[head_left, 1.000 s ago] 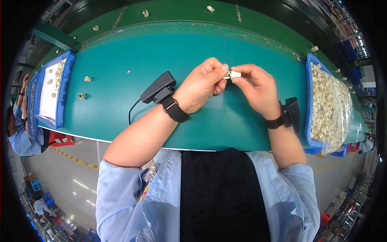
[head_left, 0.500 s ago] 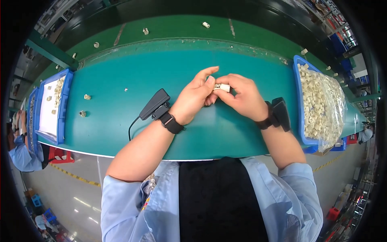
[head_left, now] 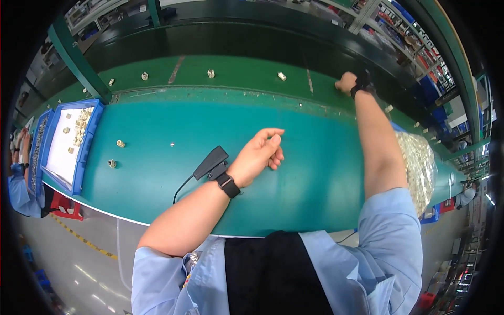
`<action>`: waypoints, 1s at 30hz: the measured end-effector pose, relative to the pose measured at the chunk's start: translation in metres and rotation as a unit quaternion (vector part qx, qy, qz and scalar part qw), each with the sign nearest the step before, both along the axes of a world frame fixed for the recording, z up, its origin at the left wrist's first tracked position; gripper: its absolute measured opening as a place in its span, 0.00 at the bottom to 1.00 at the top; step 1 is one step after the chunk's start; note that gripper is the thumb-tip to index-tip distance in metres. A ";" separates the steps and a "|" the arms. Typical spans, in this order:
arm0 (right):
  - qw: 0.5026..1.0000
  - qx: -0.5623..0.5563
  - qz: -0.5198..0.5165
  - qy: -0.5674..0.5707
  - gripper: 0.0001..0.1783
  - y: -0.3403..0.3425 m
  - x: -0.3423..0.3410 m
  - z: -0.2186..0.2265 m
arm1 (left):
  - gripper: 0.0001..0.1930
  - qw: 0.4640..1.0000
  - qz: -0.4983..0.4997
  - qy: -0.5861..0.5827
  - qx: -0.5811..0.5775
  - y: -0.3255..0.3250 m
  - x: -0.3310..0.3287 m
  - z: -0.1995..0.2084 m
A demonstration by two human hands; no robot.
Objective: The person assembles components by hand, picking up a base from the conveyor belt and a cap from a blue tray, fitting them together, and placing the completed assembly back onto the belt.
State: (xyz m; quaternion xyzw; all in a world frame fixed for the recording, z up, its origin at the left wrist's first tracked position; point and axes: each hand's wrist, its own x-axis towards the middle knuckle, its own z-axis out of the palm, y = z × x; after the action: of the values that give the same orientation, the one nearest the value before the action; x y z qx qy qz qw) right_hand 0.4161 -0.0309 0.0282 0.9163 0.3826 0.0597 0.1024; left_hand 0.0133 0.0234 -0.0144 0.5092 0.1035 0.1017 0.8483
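My left hand [head_left: 257,158] is above the middle of the teal table, palm turned inward. Its index finger and thumb reach forward while the other fingers curl in; anything in the palm is hidden. My right hand [head_left: 347,83] is stretched out over the dark green belt beyond the table. Its fingers are curled downward, and what they hold, if anything, cannot be seen. Left of it on the belt stand a small cream-coloured fitting [head_left: 282,76], a second fitting [head_left: 211,73] and a third fitting [head_left: 145,76], spaced apart.
A blue tray [head_left: 90,149] at the left holds cream fittings on white sheet. Two loose fittings, one cream [head_left: 121,143] and one darker [head_left: 112,164], lie nearby. At the right, a clear plastic bag [head_left: 426,170] covers many cream pieces. A green post [head_left: 79,63] rises at the far left.
My right hand has left my left hand and swung far right onto the belt; the cream fitting between them is out of sight. The view has shifted; my left hand stays over the table.
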 end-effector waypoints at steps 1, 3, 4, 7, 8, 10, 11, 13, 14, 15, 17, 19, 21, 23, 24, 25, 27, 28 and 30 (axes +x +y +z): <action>1.000 0.000 0.002 -0.005 0.19 -0.001 0.001 0.003 | 0.22 1.000 -0.007 0.005 -0.003 -0.001 -0.001 0.000; 0.993 0.012 -0.066 0.100 0.22 -0.003 0.006 0.009 | 0.22 1.000 -0.024 0.017 -0.008 0.000 0.000 0.001; 0.982 0.016 -0.101 0.155 0.24 -0.005 0.006 0.010 | 0.22 1.000 -0.025 0.016 -0.009 0.000 0.001 0.002; 1.000 0.016 -0.015 0.003 0.29 0.002 0.003 0.032 | 0.20 1.000 -0.021 0.021 -0.009 -0.001 0.002 0.004; 0.999 0.035 0.000 -0.015 0.29 0.011 -0.002 0.037 | 0.20 0.999 -0.020 0.024 -0.010 -0.001 0.003 0.004; 0.989 0.112 0.089 0.041 0.30 0.039 -0.038 0.041 | 0.20 0.999 -0.019 0.027 -0.006 0.000 0.003 0.005; 0.967 0.167 0.158 0.111 0.29 0.049 -0.057 0.036 | 0.20 0.999 -0.020 0.027 -0.003 0.001 0.003 0.006; 0.937 0.227 0.219 0.149 0.28 0.065 -0.090 0.005 | 0.19 0.999 -0.024 0.024 -0.006 0.001 0.003 0.003; 0.943 0.210 0.224 0.125 0.26 0.071 -0.097 -0.013 | 0.19 0.999 -0.030 0.019 -0.009 0.001 0.005 0.002; 0.949 0.193 0.227 0.101 0.25 0.073 -0.099 -0.025 | 0.19 0.999 -0.037 0.013 -0.011 0.000 0.006 0.001; 0.942 0.198 0.221 0.155 0.23 0.075 -0.114 -0.020 | 0.18 0.999 -0.034 0.010 -0.015 0.002 0.004 -0.001; 0.923 0.199 0.201 0.261 0.19 0.069 -0.130 -0.013 | 0.17 0.999 -0.034 0.001 -0.032 0.001 0.005 -0.001; 0.857 0.243 0.208 0.404 0.15 0.052 -0.173 0.010 | 0.17 0.999 0.009 -0.012 -0.030 0.000 0.002 -0.001; 0.737 0.309 0.236 0.553 0.09 0.019 -0.216 0.028 | 0.16 0.996 0.074 -0.042 -0.021 -0.001 0.003 -0.001; 0.698 0.333 0.269 0.574 0.08 0.003 -0.232 0.031 | 0.16 0.996 0.074 -0.037 -0.025 0.000 0.001 0.003; 0.696 0.332 0.264 0.579 0.08 -0.012 -0.247 0.032 | 0.16 0.993 0.085 -0.055 -0.056 0.000 -0.001 0.008; 0.697 0.343 0.256 0.576 0.11 -0.043 -0.267 0.035 | 0.15 0.984 0.093 -0.092 -0.117 -0.002 -0.002 0.018; 0.697 0.346 0.249 0.578 0.11 -0.053 -0.270 0.032 | 0.15 0.985 0.089 -0.087 -0.120 -0.003 -0.002 0.016; 0.778 0.346 0.383 0.359 0.15 -0.069 -0.273 0.029 | 0.13 0.991 0.041 -0.088 -0.090 -0.004 -0.005 0.013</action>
State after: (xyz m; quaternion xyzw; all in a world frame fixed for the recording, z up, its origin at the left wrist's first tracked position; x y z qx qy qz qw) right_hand 0.1430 -0.0996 0.0569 0.6232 0.6644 -0.1106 -0.3974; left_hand 0.0084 0.0198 -0.0014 0.4153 0.0579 0.1709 0.8916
